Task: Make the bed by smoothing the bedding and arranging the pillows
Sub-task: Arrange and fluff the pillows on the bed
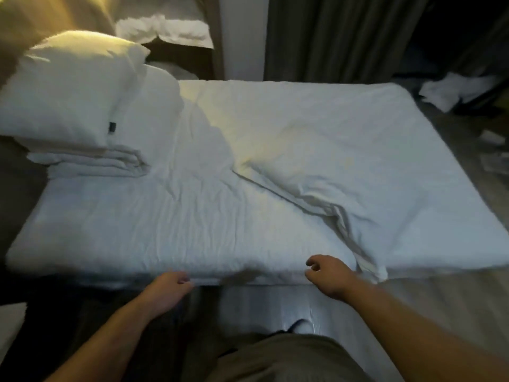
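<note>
A white bed (165, 221) lies across the view, its sheet wrinkled. A white duvet (344, 150) covers the right half, with a raised fold running diagonally toward the near edge. Two white pillows (68, 86) are stacked at the left end, above a folded white blanket (110, 164). My left hand (168, 290) is at the near edge of the mattress, fingers curled against the sheet's edge. My right hand (327, 274) hovers at the near edge just left of the duvet's corner, fingers apart and holding nothing.
Dark curtains (344, 37) hang behind the bed. A second bed or couch with white linen (165, 31) stands at the back left. Crumpled white cloth (451, 89) and papers lie on the floor at the right. Grey floor lies between me and the bed.
</note>
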A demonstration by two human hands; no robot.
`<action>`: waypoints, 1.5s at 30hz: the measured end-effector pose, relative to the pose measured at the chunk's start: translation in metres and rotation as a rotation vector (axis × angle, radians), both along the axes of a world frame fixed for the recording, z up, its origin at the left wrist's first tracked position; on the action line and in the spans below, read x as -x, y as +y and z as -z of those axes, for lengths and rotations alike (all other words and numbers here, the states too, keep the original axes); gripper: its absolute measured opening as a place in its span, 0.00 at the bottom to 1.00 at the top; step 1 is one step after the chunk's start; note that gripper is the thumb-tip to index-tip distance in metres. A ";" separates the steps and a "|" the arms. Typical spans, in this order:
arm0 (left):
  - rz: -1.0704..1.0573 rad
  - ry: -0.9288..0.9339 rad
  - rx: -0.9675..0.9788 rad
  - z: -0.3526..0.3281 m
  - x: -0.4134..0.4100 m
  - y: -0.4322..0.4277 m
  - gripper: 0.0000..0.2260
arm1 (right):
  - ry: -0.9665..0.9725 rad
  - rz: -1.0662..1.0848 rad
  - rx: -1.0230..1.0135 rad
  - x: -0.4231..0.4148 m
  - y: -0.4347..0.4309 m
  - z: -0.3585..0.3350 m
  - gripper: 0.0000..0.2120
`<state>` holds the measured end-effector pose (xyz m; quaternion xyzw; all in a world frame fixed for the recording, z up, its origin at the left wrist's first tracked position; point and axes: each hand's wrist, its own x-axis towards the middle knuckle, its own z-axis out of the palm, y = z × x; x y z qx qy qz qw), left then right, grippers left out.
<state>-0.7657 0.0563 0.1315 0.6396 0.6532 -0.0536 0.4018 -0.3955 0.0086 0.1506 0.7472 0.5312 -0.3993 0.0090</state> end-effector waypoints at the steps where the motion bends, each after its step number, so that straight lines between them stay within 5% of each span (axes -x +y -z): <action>1: 0.041 0.023 0.003 -0.001 -0.019 0.012 0.08 | -0.005 0.034 -0.005 -0.017 -0.003 0.000 0.19; 18: 0.202 -0.085 0.064 0.015 -0.312 0.128 0.11 | 0.016 0.211 0.020 -0.247 0.041 0.033 0.18; 26: -0.170 -0.300 0.334 0.064 -0.396 0.192 0.10 | -0.027 0.170 0.004 -0.317 0.143 0.058 0.24; 30: -0.280 -0.325 0.453 0.102 -0.443 0.228 0.26 | -0.093 0.124 -0.123 -0.352 0.217 0.078 0.30; 35: -0.757 -0.452 0.610 0.145 -0.486 0.269 0.37 | -0.165 0.123 -0.170 -0.395 0.318 0.125 0.47; 37: -0.914 -0.635 0.693 0.162 -0.495 0.281 0.33 | -0.206 0.118 -0.126 -0.405 0.355 0.143 0.56; 41: -1.031 -0.817 0.547 0.188 -0.505 0.286 0.26 | -0.138 0.148 0.030 -0.413 0.395 0.173 0.66; 43: -0.989 -0.912 0.489 0.189 -0.506 0.286 0.23 | -0.019 0.194 0.095 -0.418 0.401 0.182 0.66; 45: -0.943 -0.905 0.428 0.181 -0.501 0.286 0.20 | 0.061 0.203 0.100 -0.417 0.401 0.182 0.54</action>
